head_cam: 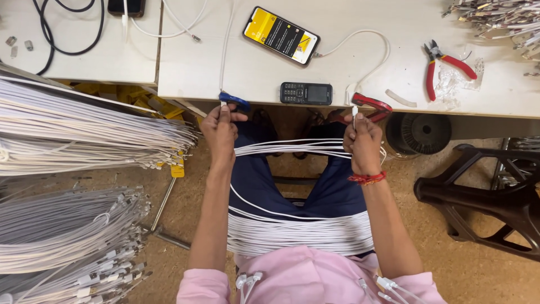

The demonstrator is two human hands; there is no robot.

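Note:
My left hand [220, 130] pinches the end of a white cable just under a blue clip [234, 101] fixed to the table edge. My right hand [363, 141] holds the other cable end below a red clip [372, 103]. Several white cables [292, 147] stretch taut between the two hands. A thick bundle of white cables [298, 232] lies across my lap, over dark blue trousers, with connector ends hanging near my pink shirt.
On the white table [253, 67] lie a smartphone [282, 35] with a lit yellow screen, a small black keypad phone [306, 93], red-handled pliers [441, 65] and loose cable parts. Big stacks of white cables [73, 132] fill the left. A black stool base [484, 197] stands right.

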